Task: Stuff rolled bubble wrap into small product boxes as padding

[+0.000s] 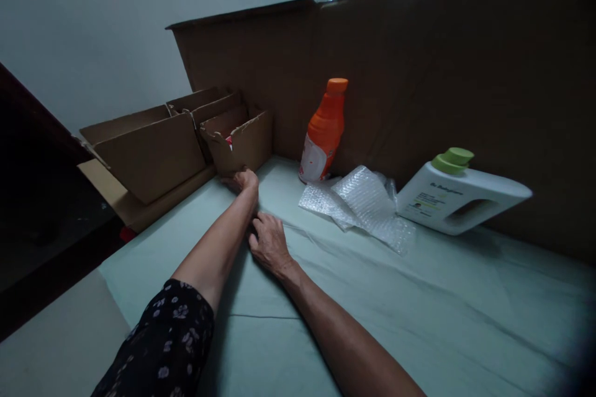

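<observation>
My left hand [244,180] reaches to the lower front of a small cardboard box [246,139], at the edge where it meets the pale green cloth [354,298]. Its fingers point left, partly out of sight, and look stretched out with nothing held. Closer to me, my right hand [270,240] rests on the cloth, palm down. The fingers are loosely bent, with the thumb apart, and I see nothing in them. Shallow creases run through the cloth to the right of both hands. Something red and white [230,141] shows inside the small box.
More open cardboard boxes [153,149] stand at the left. An orange bottle [326,127], crumpled bubble wrap [367,198] and a white jug with a green cap [442,198] stand or lie along a tall cardboard panel [419,74] at the back. The table's left edge drops to a pale floor.
</observation>
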Demonstrator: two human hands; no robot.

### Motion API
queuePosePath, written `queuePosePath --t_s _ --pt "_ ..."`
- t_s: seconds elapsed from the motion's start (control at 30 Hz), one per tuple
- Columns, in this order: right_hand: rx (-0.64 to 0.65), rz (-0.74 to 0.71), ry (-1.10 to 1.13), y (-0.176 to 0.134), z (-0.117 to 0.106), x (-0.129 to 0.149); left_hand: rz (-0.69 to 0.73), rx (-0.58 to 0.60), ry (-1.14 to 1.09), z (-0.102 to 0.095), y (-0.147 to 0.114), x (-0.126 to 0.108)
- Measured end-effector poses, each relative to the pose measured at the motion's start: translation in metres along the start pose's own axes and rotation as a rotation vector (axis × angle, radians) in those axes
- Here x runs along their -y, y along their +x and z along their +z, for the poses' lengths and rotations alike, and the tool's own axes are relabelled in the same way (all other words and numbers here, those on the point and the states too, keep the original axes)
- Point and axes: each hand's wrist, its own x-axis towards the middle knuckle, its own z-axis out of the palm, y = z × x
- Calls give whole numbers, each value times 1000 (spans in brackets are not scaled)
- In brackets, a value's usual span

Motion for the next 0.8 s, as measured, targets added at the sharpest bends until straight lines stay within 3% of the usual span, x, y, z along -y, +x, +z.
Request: queuePosePath --t_s 0.1,0.2,0.37,0.53,0.63,0.8 --pt "4 6 3 0 0 0 -72 -63 0 8 1 0" --pt "11 0 11 0 1 0 -51 -91 -2 9 0 4" --pt "6 -21 23 0 -1 0 129 -47 -4 -21 -10 33" --pt "5 -51 -44 1 -3 7 423 155 -10 -73 -49 80" --pt "17 -83 -117 -4 -5 12 596 304 20 -99 -75 96" --pt "59 -134 -267 -57 -16 29 864 594 63 -132 -107 108"
